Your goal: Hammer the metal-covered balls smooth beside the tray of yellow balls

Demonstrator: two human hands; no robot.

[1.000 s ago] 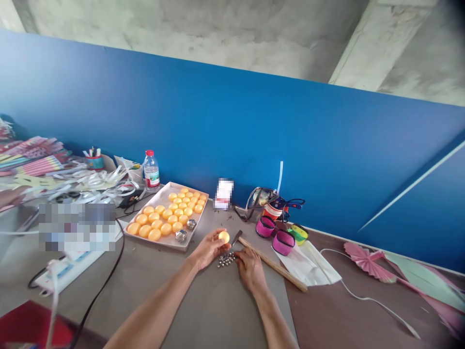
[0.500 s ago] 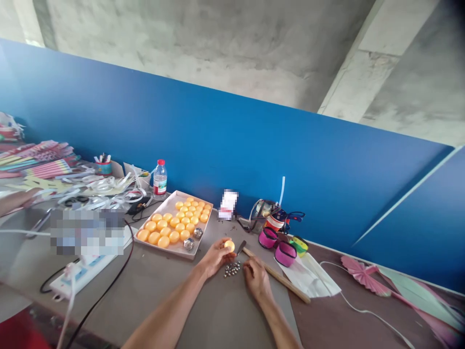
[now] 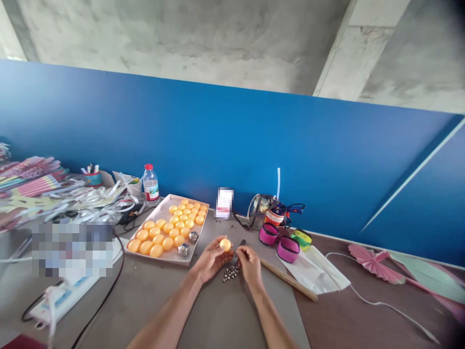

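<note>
My left hand [image 3: 213, 257] is closed round an orange ping-pong ball [image 3: 225, 245], held up in its fingertips above the table. Close by on the right, my right hand [image 3: 249, 265] has its thumb and fingers pinched together; what they hold, if anything, is too small to make out. Just below and between the hands lies a pile of small shiny metal balls [image 3: 230, 274]. A hammer with a wooden handle [image 3: 290, 281] rests behind my right hand, its head partly hidden. To the left, a shallow tray [image 3: 163, 261] holds many orange ping-pong balls [image 3: 156, 250] and two crumpled foil balls [image 3: 183, 249].
Behind the tray stands a plastic bottle [image 3: 150, 185]. A power strip [image 3: 65, 295] with cables lies at left, near piles of white strips [image 3: 98, 194]. Pink wristbands [image 3: 288, 249] and white paper [image 3: 319, 274] sit at right. A blue partition [image 3: 218, 131] closes off the back.
My right hand has risen from the table beside the metal balls toward the ping-pong ball, its fingers now pinched. My left hand still holds the ball. The view has tilted and shifted slightly.
</note>
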